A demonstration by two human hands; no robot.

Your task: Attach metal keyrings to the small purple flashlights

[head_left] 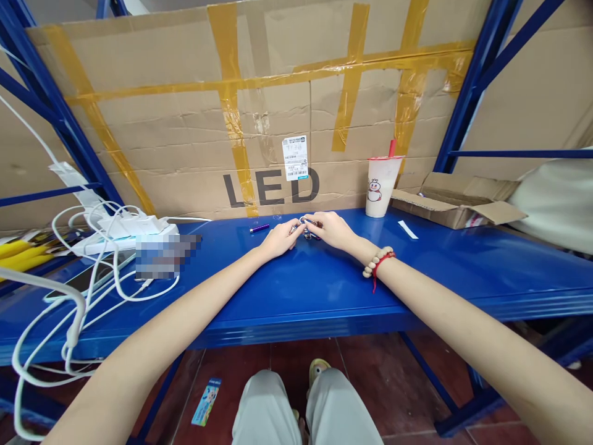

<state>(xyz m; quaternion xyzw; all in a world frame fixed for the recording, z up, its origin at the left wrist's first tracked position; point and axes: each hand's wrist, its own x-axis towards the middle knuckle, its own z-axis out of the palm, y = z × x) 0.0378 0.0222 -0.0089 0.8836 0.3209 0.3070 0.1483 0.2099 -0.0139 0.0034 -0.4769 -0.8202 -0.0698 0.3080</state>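
My left hand and my right hand meet over the middle of the blue shelf top. Both are closed, with fingertips pinching a small bunch of shiny metal pieces that looks like a key ring. A curved metal loop shows at its top; the fingers cover most of the rest. Just left of my left hand lies a short purple metallic tube. A beaded bracelet and a red cord circle my right wrist.
Behind stands a large taped LED carton. To the right are a drink cup with a red straw, a white strip and an open cardboard box. On the left, white cables tangle around a power strip and a phone.
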